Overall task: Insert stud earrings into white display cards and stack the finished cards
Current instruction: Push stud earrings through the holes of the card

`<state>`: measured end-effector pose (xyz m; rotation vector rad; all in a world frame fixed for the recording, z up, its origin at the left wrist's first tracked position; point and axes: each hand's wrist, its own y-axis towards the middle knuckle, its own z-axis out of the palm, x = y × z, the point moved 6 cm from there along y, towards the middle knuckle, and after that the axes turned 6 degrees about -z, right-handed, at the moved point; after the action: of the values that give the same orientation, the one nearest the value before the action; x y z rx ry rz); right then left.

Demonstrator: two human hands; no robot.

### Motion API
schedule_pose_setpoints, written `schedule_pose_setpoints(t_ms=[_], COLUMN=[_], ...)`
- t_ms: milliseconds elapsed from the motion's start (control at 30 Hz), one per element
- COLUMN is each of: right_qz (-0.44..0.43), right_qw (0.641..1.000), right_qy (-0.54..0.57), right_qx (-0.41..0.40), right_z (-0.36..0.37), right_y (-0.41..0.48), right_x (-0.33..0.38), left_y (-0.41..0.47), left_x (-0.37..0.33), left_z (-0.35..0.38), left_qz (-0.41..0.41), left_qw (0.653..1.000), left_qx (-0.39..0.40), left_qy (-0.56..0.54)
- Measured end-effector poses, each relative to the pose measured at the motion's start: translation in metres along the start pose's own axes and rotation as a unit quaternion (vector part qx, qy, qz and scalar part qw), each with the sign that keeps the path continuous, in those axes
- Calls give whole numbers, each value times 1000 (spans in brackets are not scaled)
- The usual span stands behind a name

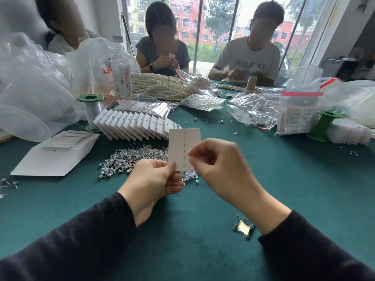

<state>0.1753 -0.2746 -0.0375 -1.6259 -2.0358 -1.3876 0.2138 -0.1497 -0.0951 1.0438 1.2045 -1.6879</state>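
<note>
I hold a white display card (179,142) upright above the green table (182,230). My left hand (151,179) pinches its lower left corner between thumb and fingers. My right hand (218,159) pinches the card's right edge with curled fingers; whether a stud is between the fingertips I cannot tell. A row of stud posts shows down the card's middle. A pile of loose clear stud earrings (132,159) lies on the table just behind my left hand. A fanned row of white cards (132,123) lies beyond it.
A flat stack of white cards (54,157) sits at the left. Green spools (91,110) (322,126), plastic bags (253,108), pearl strands (160,88) and a bottle (121,74) crowd the far side. Three people sit opposite. A tear in the cloth (243,228) lies near my right wrist.
</note>
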Motion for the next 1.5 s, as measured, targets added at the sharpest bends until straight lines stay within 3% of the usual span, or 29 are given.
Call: schedule_pose_setpoints(t_ms=[200, 633, 1000, 1233, 1500], right_qz=[-110, -79, -69, -77, -84], right_qw=[988, 992, 996, 995, 992], right_qy=[-105, -92, -41, -62, -86], right_qx=[0, 29, 30, -32, -37], right_z=[14, 28, 24, 17, 22], right_y=[-4, -4, -5, -9, -12], right_x=[15, 1, -5, 0, 5], left_y=[-1, 0, -4, -3, -1], left_x=[0, 2, 1, -1, 1], left_z=[0, 3, 4, 2, 1], left_qz=[21, 55, 22, 19, 38], left_qw=[1000, 995, 996, 998, 998], left_qx=[-7, -17, 46, 45, 25], left_qy=[20, 80, 73, 38, 47])
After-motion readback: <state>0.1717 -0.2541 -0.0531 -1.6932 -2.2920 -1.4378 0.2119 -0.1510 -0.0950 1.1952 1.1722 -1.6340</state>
